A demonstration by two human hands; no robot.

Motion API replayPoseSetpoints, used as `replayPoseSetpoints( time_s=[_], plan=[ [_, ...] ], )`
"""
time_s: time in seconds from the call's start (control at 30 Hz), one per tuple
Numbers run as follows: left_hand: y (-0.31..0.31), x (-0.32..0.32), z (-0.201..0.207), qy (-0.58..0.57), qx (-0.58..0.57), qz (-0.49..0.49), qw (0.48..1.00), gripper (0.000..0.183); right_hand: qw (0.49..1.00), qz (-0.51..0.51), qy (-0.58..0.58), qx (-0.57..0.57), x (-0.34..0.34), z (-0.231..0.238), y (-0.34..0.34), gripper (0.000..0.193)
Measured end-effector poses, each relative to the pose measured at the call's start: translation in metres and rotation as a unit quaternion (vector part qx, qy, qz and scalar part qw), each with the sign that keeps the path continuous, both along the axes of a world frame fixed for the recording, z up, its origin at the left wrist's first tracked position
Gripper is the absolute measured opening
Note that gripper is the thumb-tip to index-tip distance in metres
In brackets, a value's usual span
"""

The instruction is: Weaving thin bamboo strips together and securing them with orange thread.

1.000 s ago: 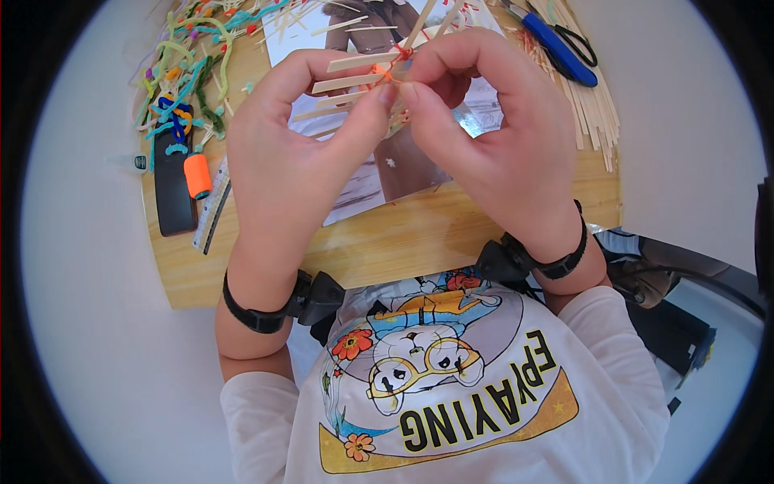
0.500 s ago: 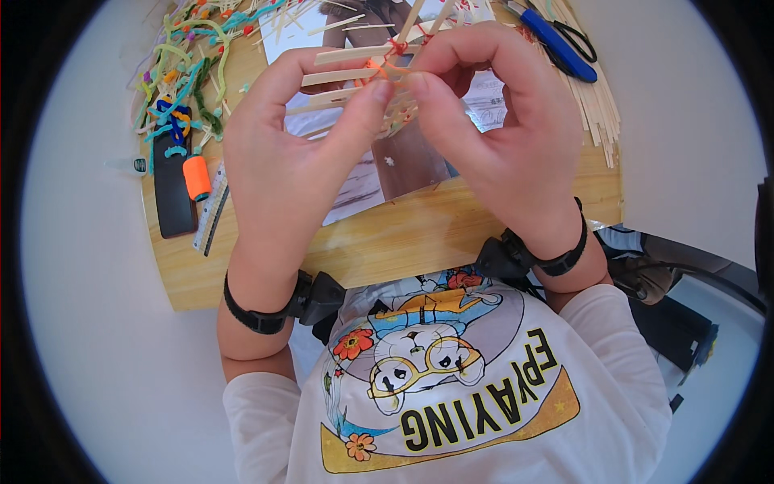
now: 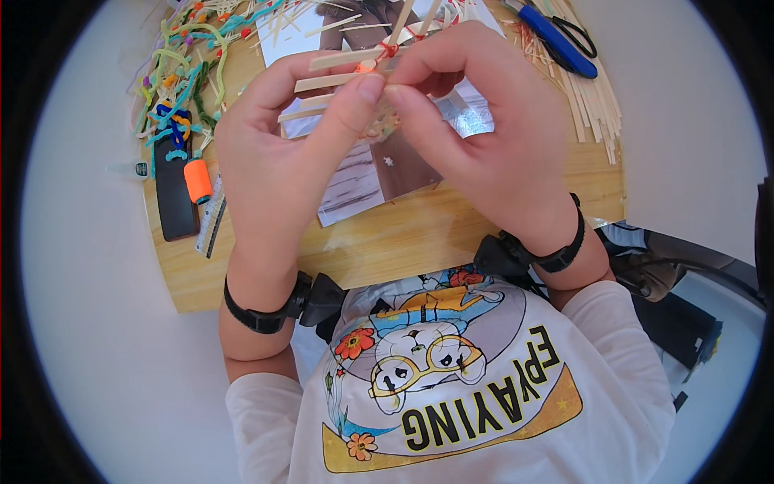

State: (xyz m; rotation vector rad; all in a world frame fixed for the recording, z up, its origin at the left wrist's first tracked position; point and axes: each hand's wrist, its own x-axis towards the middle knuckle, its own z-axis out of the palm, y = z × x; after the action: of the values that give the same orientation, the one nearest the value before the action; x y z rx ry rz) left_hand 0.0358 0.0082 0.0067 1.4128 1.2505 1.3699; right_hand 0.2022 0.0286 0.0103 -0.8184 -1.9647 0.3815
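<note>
Left hand [image 3: 278,153], right hand [image 3: 492,137] together, pinching stick frame [image 3: 339,81]; scissors [image 3: 556,36] on table [image 3: 403,242].

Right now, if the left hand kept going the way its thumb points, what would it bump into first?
The left hand points its thumb toward the right hand, whose fingertip already meets it beside the red-tied wooden stick frame. So it would probably press into that right hand first, though depth is unclear.

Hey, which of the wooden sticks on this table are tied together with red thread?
The small bundle of flat wooden sticks held in both hands; red thread wraps its crossing. The thin sticks lying beside the blue-handled scissors are loose.
</note>
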Motion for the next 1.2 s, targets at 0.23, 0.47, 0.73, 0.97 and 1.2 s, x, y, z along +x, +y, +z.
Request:
replayPoseSetpoints(
  time_s=[0.23,0.47,0.73,0.97,1.2],
  plan=[
    [0.003,0.000,-0.001,0.042,0.026,0.038,0.998,0.024,0.996,0.007,-0.041,0.078,0.008,-0.003,0.007,0.015],
    [0.002,-0.007,0.000,0.018,0.017,0.102,0.994,0.023,0.988,-0.132,0.066,0.053,0.067,0.011,0.034,0.018],
    [0.005,-0.009,-0.007,-0.044,-0.056,0.028,0.997,0.024,0.965,-0.036,-0.260,0.016,0.080,-0.051,0.064,0.028],
    [0.009,0.000,-0.005,-0.056,-0.105,-0.033,0.992,0.024,0.950,-0.086,-0.300,-0.013,0.088,-0.084,0.093,0.019],
    [0.011,-0.004,-0.011,-0.060,-0.104,-0.026,0.992,0.021,0.960,0.056,0.198,-0.190,0.085,0.005,0.051,0.015]
  ],
)
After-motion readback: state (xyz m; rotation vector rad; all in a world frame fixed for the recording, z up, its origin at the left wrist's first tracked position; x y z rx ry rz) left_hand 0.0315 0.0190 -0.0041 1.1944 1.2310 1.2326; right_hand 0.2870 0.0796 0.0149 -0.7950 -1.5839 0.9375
